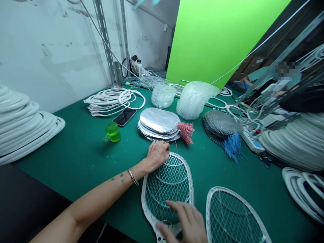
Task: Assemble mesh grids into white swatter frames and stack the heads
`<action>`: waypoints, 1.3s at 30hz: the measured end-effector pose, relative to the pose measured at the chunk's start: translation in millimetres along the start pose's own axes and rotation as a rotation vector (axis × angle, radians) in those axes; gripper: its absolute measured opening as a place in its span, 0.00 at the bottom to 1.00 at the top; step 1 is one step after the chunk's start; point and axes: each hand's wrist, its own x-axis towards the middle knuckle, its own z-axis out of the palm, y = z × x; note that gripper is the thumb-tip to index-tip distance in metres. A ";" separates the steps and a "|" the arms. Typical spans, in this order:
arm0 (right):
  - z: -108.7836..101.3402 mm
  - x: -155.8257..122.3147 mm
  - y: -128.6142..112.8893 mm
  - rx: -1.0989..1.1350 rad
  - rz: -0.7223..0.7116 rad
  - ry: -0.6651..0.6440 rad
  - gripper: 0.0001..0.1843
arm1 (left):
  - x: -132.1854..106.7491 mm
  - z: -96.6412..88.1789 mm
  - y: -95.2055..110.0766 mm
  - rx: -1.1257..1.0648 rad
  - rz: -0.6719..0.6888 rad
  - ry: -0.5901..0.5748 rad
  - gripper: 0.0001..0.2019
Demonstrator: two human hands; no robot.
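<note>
Racket frame (169,189) looks white, oval and diamond-meshed, left hand (157,155) curled, hold unclear, right hand (189,221) spread.

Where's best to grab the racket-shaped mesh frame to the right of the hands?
I'd pinch the frame by the upper right curve of its white rim, coming from the right: it seems to lie flat, bare tabletop borders that edge, and the mesh inside looks thin.

left hand (158,155) curled | left arm (101,199) outstretched | right hand (189,221) splayed
</note>
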 end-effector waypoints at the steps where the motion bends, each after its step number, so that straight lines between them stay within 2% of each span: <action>1: -10.7 14.1 4.4 0.054 0.042 -0.045 0.22 | 0.1 -0.8 0.0 0.001 0.004 -0.006 0.07; 4: -34.8 70.0 19.8 0.156 0.185 -0.169 0.18 | 0.4 -3.2 0.7 0.005 0.010 -0.017 0.07; 6: -36.1 109.4 29.1 0.137 0.239 -0.211 0.16 | 0.8 -4.3 1.4 0.008 0.008 -0.021 0.07; 9: -16.1 155.0 39.5 0.055 0.285 -0.234 0.12 | 1.6 -5.3 1.5 0.007 0.009 -0.034 0.07; 12: 10.1 177.5 47.3 0.040 0.329 -0.260 0.10 | 3.1 -5.7 -0.7 -0.006 0.007 -0.049 0.06; 16: 24.1 183.7 55.4 0.090 0.360 -0.328 0.10 | 6.0 -5.3 -5.1 -0.038 -0.011 -0.076 0.03; 21: 23.4 183.9 60.3 0.147 0.354 -0.374 0.11 | 8.6 -4.6 -6.9 -0.066 0.000 -0.091 0.03; 28: 28.8 182.0 59.9 0.098 0.374 -0.369 0.12 | 7.2 -1.8 -7.0 -0.080 -0.003 -0.075 0.04; 39: 25.8 185.3 60.3 0.075 0.351 -0.417 0.10 | 6.0 -1.1 0.0 -0.012 0.013 -0.080 0.05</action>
